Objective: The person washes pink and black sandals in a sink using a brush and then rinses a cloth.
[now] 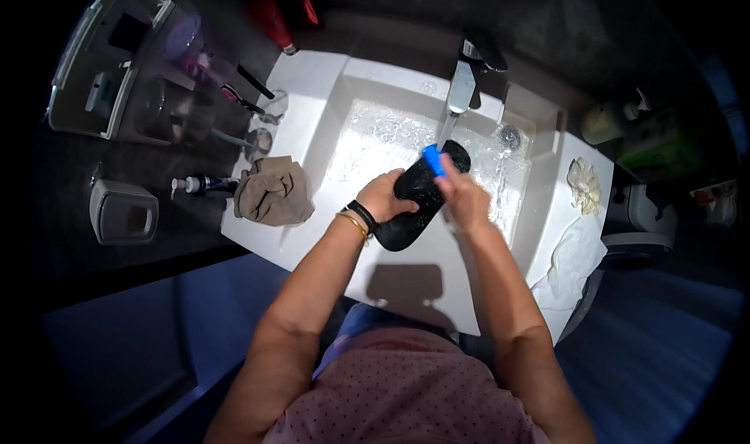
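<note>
My left hand (387,198) grips a dark, wet shoe sole or shoe-shaped item (413,209) over the front part of a white washbasin (328,133). In my right hand (466,198) is a blue brush or scrubber (433,159), pressed against the upper part of the dark item; its bristles are hidden. Water runs from the chrome faucet (462,86) onto or just beside the blue tool and the dark item. Shallow, rippling water covers the basin's floor, with a round drain fitting (510,137) at its right.
A folded brown cloth (275,192) and a pump bottle (202,185) lie at left. Crumpled pale cloth (584,186) and white cloth (571,262) rest on the right ledge. Toothbrushes (240,98) and a plastic bin (111,63) are at upper left. A red bottle (272,25) stands behind.
</note>
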The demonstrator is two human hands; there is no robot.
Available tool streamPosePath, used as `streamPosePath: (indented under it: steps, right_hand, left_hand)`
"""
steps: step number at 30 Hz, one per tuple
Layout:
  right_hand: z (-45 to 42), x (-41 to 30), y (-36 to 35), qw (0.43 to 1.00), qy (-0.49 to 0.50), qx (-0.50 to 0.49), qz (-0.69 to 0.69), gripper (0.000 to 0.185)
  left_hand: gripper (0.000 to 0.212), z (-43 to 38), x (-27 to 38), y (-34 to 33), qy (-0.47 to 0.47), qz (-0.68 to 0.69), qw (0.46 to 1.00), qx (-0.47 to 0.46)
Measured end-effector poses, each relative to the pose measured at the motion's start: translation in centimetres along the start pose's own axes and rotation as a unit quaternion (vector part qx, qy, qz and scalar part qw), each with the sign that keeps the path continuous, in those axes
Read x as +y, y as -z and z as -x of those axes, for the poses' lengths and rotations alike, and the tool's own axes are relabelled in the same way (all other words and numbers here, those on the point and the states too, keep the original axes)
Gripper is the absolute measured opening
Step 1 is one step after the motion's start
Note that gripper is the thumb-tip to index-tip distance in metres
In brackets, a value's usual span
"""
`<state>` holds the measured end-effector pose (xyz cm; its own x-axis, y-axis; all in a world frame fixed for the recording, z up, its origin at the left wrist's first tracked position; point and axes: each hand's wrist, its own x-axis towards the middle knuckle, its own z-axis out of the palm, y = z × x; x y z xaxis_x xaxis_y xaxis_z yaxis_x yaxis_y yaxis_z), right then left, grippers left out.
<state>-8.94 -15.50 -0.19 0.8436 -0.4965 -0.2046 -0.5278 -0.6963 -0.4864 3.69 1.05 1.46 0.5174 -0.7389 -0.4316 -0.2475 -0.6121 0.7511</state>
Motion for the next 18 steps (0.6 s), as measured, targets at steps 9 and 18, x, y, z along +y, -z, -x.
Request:
streamPosePath:
  steps: [9,18]
  right_hand:
    - [2.4,-3.4,5.4,0.991,0.122,-0.008,-0.052,0.042]
    - [-0.9,-1.2,8.8,0.999,0.019,-0.017,0.044,0.041]
  left_hand:
    - [0.066,1.9,4.1,-1.2,0.001,-0.192,0.978,0.081]
    - [0.046,2.7,6.5,-3.6,-0.091,-0.232,0.954,0.166]
